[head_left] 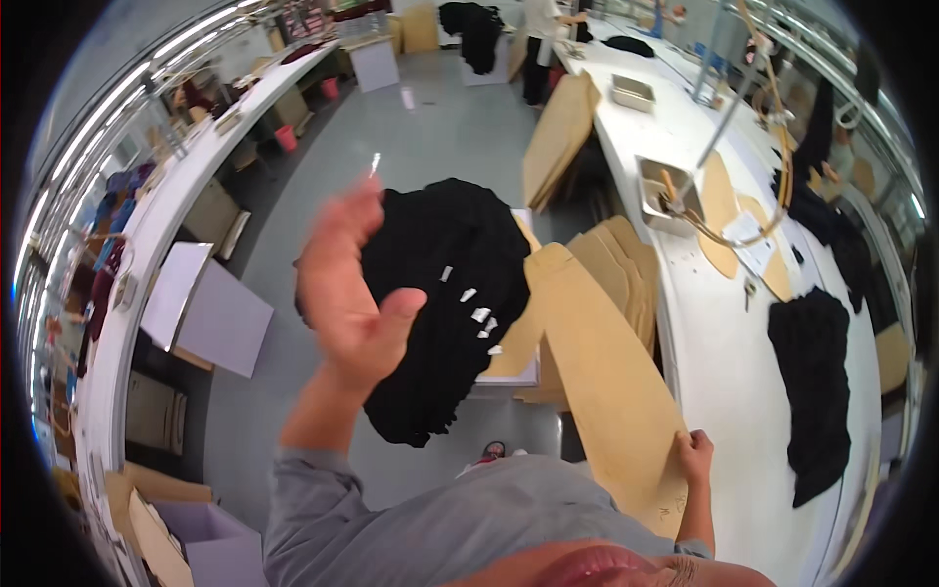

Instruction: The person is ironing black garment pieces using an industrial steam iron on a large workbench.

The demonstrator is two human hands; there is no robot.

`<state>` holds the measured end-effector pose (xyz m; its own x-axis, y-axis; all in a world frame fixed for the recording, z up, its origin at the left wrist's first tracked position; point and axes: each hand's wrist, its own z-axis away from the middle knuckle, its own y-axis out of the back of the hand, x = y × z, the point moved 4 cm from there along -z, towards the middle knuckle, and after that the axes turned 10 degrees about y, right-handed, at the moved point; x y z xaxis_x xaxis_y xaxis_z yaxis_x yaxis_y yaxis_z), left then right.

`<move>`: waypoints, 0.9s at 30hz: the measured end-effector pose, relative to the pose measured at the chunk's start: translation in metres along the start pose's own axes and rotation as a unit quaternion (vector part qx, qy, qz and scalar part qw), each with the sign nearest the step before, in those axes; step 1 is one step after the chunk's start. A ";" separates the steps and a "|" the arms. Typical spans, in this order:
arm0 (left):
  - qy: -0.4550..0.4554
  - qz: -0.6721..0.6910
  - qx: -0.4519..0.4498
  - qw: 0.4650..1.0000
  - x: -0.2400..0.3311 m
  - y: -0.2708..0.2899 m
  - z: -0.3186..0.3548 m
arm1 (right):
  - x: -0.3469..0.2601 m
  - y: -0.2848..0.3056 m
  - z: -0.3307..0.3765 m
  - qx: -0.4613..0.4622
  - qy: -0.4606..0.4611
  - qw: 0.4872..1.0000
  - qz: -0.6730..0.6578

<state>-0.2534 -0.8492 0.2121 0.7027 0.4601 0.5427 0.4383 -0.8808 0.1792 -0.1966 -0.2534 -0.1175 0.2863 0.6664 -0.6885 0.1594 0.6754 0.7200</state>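
The long white surface (729, 372) is running up the right side, and everything else is placed relative to it. Off its left edge, over the grey floor (430, 127), a big pile of black garments (440, 313) with small white tags is sitting on a low stand. Between that pile and the surface, a long tan wooden board (606, 382) with a rounded top is leaning with its lower end against the surface's near edge, and more boards (626, 259) of the same shape are stacking up behind it. On the surface itself, near its right side, a dark garment (817, 391) is lying flat. Farther up the surface, a metal tray (665, 196) is sitting by a slanted metal rod.

The right hand (695, 456) is closing around the lower edge of the tan board, right at the surface's near edge, gripping it. The left hand (347, 289) is hanging open in the air well left of the surface, in front of the black pile, fingers spread, blurred and holding nothing.
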 end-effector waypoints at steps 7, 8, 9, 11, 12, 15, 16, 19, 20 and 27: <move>-0.168 0.250 -0.041 0.953 0.130 -0.186 -0.028 | 0.147 0.145 0.114 0.209 -0.090 0.973 0.038; -0.187 0.276 -0.051 0.941 0.142 -0.211 -0.023 | 0.146 0.148 0.122 0.213 -0.100 0.972 0.029; -0.210 0.294 -0.039 0.932 0.152 -0.203 -0.033 | 0.179 0.156 0.129 0.228 -0.103 0.967 0.051; -0.240 0.347 -0.020 0.906 0.137 -0.204 -0.017 | 0.252 0.159 0.197 0.277 -0.162 0.945 0.058; -0.255 0.331 0.014 0.908 0.190 -0.259 -0.022 | 0.289 0.162 0.219 0.311 -0.171 0.935 0.015; -0.320 0.292 0.106 0.895 0.239 -0.315 -0.029 | 0.255 0.188 0.289 0.346 -0.233 0.907 0.056; -0.321 0.265 0.134 0.899 0.277 -0.342 -0.011 | 0.286 0.192 0.303 0.249 -0.318 0.893 0.200; -0.290 0.244 0.185 0.907 0.326 -0.382 0.002 | 0.370 0.270 0.329 0.150 -0.344 0.926 0.024; -0.271 0.257 0.183 0.909 0.343 -0.408 0.011 | 0.376 0.292 0.360 0.149 -0.365 0.918 0.041; -0.268 0.421 0.115 0.859 0.369 -0.504 0.035 | 0.356 0.259 0.429 0.215 -0.504 0.836 -0.006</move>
<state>-0.1953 -0.2310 0.2935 0.9548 -0.2895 -0.0669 -0.2962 -0.9098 -0.2909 0.3517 0.0230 -0.1390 0.8985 -0.0912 -0.4294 0.4318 0.3591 0.8274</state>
